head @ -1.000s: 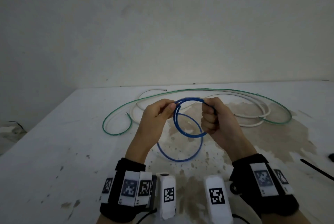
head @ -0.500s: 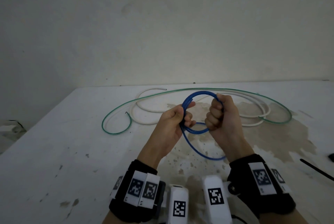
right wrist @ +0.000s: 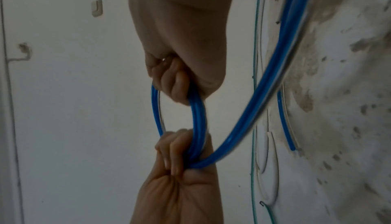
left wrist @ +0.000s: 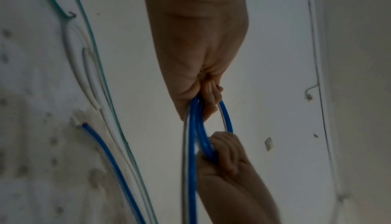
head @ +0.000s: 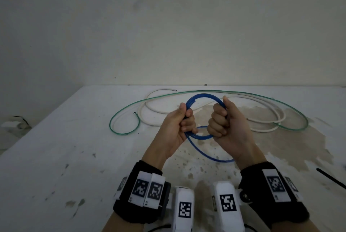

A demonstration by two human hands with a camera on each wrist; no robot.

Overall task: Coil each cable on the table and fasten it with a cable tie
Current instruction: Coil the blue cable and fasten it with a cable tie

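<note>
A blue cable (head: 204, 95) is wound into a small coil of several turns, held up over the table. My left hand (head: 185, 121) grips the coil's left side with its fingers curled round the strands. The right side of the coil sits in the fist of my right hand (head: 220, 121). A loose blue tail (head: 209, 157) hangs from the coil down to the table near my right forearm. The left wrist view shows the left hand (left wrist: 203, 97) closed on the blue strands (left wrist: 193, 127). In the right wrist view the right hand (right wrist: 177, 85) clasps the coil (right wrist: 197, 119).
A long green cable (head: 123, 113) and a white cable (head: 262, 129) lie uncoiled on the stained white table (head: 56, 157) behind my hands. A black cable tie (head: 331, 178) lies at the right edge. A bare wall rises behind the table.
My left hand went from pinching the top of the loop to gripping the coil's left side. The lower loose loop was drawn up into the coil, and the tail swung right.
</note>
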